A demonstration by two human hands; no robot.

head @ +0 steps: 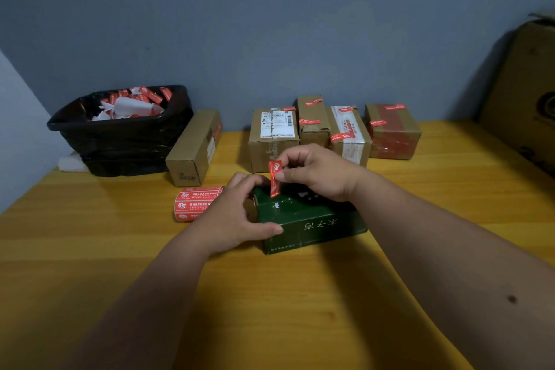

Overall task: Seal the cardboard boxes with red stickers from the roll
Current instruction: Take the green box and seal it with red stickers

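On the yellow wooden table, near its middle, sits a dark green box with pale printed characters on its near side. Both forearms reach in from the lower edge of the view and meet over this box.

Left hand: palm down at the box's left end, fingers curled over the top left corner, thumb laid along the near left edge. It grips the box.

Right hand: raised above the box's far top edge, wrist bent, knuckles toward the wall. Thumb and forefinger pinch a red sticker by its upper part; the strip hangs nearly upright, its lower end at or just above the box top. Contact there cannot be confirmed.

Roll of red stickers: lying on its side on the table just left of the green box, partly hidden behind the left hand.

Along the wall stand four brown cardboard boxes in a row, each bearing red stickers; the leftmost also carries a white shipping label. A longer brown box lies apart to their left, angled. Beside it, at the far left corner, a black-lined bin holds red and white paper scraps. A large carton leans at the right edge of the view.
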